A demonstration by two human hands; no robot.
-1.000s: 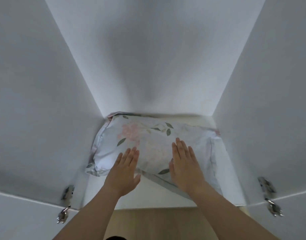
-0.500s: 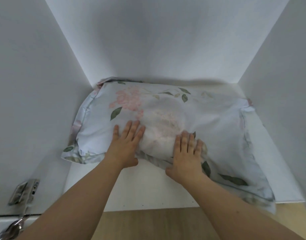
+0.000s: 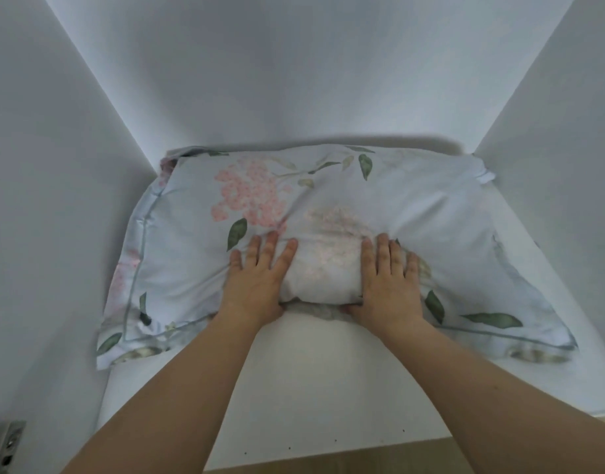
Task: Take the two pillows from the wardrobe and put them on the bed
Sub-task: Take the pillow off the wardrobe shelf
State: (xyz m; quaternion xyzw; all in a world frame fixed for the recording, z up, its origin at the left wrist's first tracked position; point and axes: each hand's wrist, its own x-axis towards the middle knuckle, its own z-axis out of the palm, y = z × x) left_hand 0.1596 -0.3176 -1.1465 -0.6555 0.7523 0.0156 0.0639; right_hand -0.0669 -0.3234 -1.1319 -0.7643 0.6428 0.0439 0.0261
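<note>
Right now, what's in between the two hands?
In the head view, a bunched-up hump of the flowery pillow sits between the left hand and right hand, squeezed by both.

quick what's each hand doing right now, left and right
Left hand: closed on the front edge of the floral pillow.
Right hand: closed on the same pillow edge, thumb tucked under.

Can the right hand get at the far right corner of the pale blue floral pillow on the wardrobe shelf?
Probably yes: the right hand already grips the pale blue floral pillow, and nothing lies between it and that corner.
</note>
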